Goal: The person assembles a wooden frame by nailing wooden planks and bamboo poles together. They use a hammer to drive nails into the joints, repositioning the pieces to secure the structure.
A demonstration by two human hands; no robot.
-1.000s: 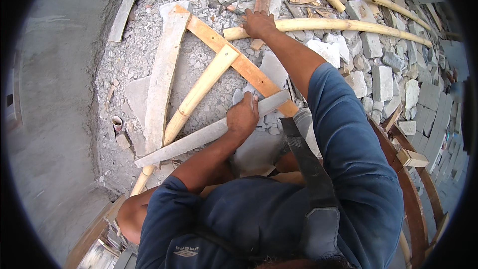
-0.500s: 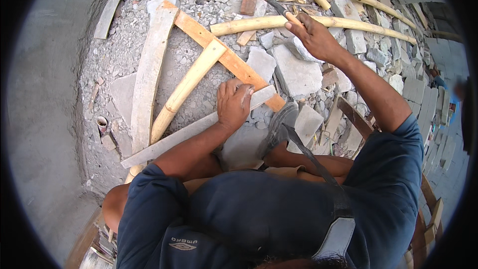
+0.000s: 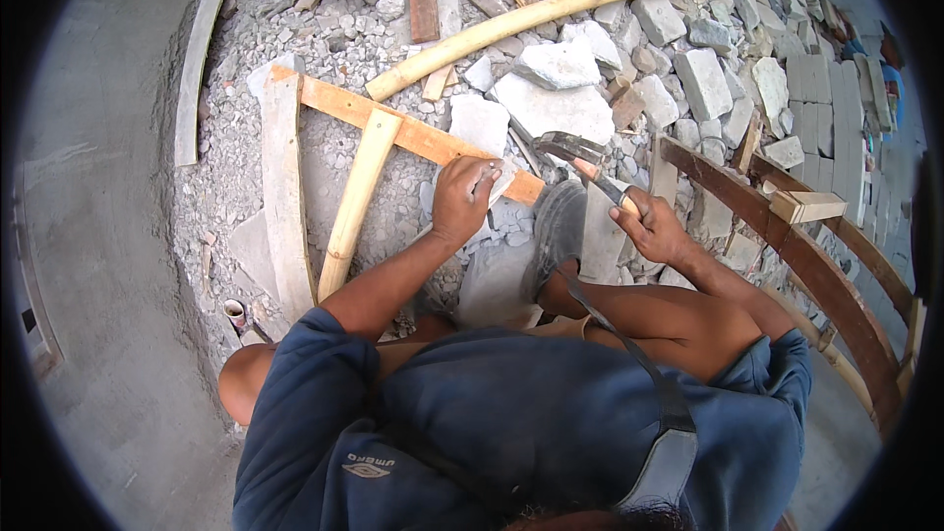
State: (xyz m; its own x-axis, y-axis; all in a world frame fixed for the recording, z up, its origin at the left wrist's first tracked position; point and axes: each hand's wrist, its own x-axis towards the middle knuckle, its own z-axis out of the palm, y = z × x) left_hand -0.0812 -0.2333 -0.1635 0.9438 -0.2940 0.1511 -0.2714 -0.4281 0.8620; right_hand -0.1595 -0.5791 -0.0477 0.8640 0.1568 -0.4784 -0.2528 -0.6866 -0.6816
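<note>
Item, left to right: my left hand (image 3: 462, 199) presses fingers closed on a small pale wood piece (image 3: 503, 180) lying against the orange plank (image 3: 413, 133), just beyond the fingertips. My right hand (image 3: 651, 228) grips a claw hammer (image 3: 580, 155), head raised just right of those fingers. I judge a short, square blow best, left fingers kept clear.

Left hand (image 3: 464, 199): arm extended forward from lower left, elbow slightly bent, palm down, fingers curled and pressed flat against what's under them. Right hand (image 3: 649, 228): forearm comes in from the right, bent sharply at the elbow, wrist cocked, fist closed in a full wrap grip, knuckles up. Hands near, not touching.
</note>
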